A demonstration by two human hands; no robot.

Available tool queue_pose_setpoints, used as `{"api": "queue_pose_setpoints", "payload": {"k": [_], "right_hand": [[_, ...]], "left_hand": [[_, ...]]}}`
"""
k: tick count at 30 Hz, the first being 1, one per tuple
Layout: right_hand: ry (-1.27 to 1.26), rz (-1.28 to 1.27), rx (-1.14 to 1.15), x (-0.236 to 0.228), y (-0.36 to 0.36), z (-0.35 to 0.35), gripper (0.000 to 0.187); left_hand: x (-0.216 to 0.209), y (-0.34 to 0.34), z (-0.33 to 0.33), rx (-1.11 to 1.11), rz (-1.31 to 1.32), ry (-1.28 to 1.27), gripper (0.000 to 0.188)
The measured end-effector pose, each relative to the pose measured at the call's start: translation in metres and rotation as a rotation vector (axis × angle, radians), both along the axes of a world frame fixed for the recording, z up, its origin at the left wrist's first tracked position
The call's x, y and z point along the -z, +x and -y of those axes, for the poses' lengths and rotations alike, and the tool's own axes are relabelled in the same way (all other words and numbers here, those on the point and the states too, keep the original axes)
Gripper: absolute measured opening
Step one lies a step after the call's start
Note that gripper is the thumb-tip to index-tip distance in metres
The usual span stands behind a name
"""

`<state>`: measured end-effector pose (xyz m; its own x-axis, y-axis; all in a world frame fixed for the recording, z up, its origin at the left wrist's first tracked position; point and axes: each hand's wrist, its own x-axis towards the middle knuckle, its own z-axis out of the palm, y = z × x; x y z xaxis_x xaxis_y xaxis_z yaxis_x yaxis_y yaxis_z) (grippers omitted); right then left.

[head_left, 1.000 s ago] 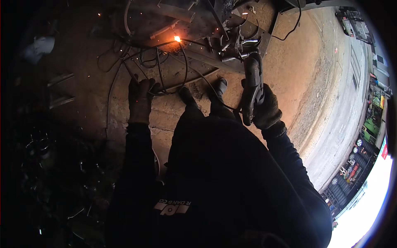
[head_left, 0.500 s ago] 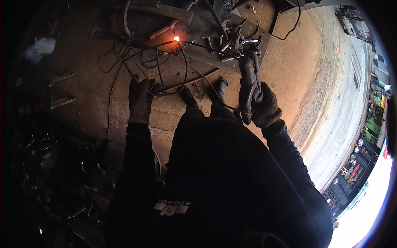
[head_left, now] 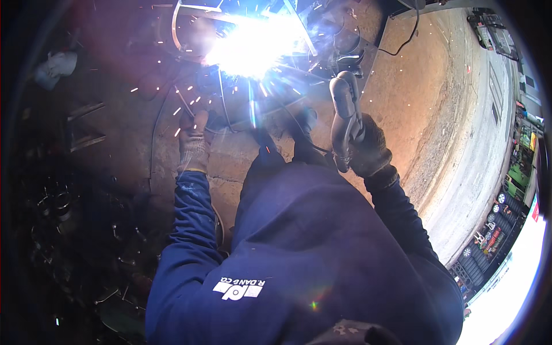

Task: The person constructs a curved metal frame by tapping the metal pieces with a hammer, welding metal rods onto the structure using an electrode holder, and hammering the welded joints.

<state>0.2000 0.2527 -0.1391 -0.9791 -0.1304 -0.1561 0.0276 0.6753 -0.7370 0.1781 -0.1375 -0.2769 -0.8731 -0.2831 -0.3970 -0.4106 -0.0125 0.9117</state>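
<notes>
A blinding white-blue welding arc point(head_left: 250, 49) burns at the top centre, throwing sparks and hiding the metal around it. My gloved right hand point(head_left: 371, 146) is closed around a dark, tong-shaped welding electrode holder point(head_left: 343, 106), right of the glare. From its head a thin rod points left toward the arc. Below and left of the light, my gloved left hand point(head_left: 194, 141) grips a thin metal bar point(head_left: 184, 102) that slants up and left. The bar's far end is lost in the dimness.
A curved metal strip point(head_left: 176, 26) stands left of the arc. Dark cable point(head_left: 152, 144) trails over the floor on the left, near an angled metal frame point(head_left: 86, 126). My shoes point(head_left: 306, 118) are below the arc. A road point(head_left: 471, 144) runs along the right.
The small orange glow has become a bright arc with flying sparks, lighting my sleeves and left glove. Both hands have stayed almost where they were.
</notes>
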Motion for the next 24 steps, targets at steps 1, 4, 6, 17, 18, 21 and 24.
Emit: {"api": "queue_pose_setpoints", "payload": {"k": [1, 4, 6, 17, 18, 21, 24], "right_hand": [[-0.004, -0.014, -0.004, 0.002, 0.001, -0.001, 0.051], [-0.121, 0.053, 0.054, 0.007, 0.003, 0.0, 0.053], [-0.073, -0.109, -0.078, 0.009, 0.002, -0.005, 0.051], [-0.563, 0.146, 0.261, 0.016, 0.01, -0.006, 0.043], [-0.374, 0.102, 0.199, 0.014, 0.012, -0.011, 0.044], [-0.375, 0.168, 0.271, 0.012, 0.012, -0.008, 0.052], [-0.117, 0.123, 0.142, -0.001, 0.01, -0.005, 0.053]], "left_hand": [[0.008, 0.0, 0.003, -0.003, -0.017, 0.019, 0.046], [0.014, 0.003, 0.007, -0.021, -0.037, 0.06, 0.048], [0.019, 0.001, 0.009, -0.003, -0.039, 0.084, 0.049], [0.04, 0.012, 0.013, 0.12, -0.138, 0.079, 0.051], [0.038, 0.01, 0.009, 0.163, -0.245, 0.048, 0.047], [0.006, 0.003, 0.0, 0.075, 0.002, 0.366, 0.063], [-0.025, 0.0, -0.017, -0.12, 0.047, 0.469, 0.066]]}}
